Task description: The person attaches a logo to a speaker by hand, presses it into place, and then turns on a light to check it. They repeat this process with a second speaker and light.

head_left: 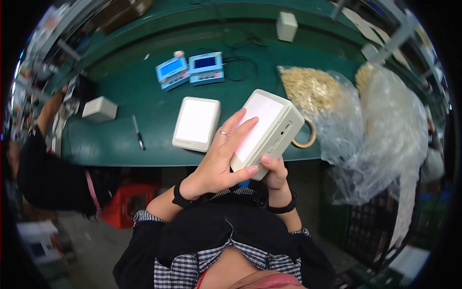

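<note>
In front of my body, just over the bench's front edge, I hold a white box-shaped electronic device [275, 134] at a tilt. Its pale screen faces up and its side with small ports and buttons is turned toward the right. My left hand [214, 166] lies across the screen, with the fingers on the glass and the thumb on the lower edge. From below, my right hand [275, 174] supports the device, its thumb on the port side; its other fingers are mostly hidden. A similar device [196, 124] lies screen up on the green bench, left of the held one.
Two blue meters [206, 68] with cables stand farther back. A pen [138, 132] and a white box [100, 110] lie left, near another person's arm [48, 113]. Right are a tape roll [312, 135] and plastic bags [332, 108] of small tan pieces. A red stool [126, 204] stands below.
</note>
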The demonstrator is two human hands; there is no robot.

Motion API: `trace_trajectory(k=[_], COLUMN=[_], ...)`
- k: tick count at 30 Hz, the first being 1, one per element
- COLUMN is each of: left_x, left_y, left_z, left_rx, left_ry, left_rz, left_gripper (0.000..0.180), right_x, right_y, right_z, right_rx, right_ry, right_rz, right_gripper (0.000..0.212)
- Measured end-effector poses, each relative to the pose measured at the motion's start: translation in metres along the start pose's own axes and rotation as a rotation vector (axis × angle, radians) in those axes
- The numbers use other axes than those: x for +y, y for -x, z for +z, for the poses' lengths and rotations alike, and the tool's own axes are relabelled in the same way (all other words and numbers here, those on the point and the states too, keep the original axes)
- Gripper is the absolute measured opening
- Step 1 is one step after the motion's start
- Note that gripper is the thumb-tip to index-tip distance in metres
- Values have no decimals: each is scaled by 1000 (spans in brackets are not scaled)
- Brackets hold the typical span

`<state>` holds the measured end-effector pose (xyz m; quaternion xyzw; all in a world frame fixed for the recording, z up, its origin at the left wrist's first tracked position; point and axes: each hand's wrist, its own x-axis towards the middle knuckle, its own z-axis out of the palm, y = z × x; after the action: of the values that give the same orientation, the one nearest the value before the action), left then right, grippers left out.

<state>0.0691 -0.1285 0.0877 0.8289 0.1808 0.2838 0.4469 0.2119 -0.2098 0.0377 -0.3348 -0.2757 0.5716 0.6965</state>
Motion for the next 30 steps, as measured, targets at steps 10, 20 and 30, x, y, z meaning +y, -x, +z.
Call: trace_trajectory(k=[10, 20, 30], left_x=[6, -8, 49], left_y=[-66, -154, -327], left_z=[52, 179, 4], left_rx=[-449, -198, 641], left_ry=[390, -392, -779], left_rz=[107, 63, 506], left_gripper=[86, 34, 11], right_x=[-11, -105, -90], right_y=[90, 151, 133], right_z=[-74, -124, -163], right_rx=[178, 348, 145], right_ry=[-474, -145, -250], right_rz=[-578, -838, -852], right_gripper=[87, 127, 99])
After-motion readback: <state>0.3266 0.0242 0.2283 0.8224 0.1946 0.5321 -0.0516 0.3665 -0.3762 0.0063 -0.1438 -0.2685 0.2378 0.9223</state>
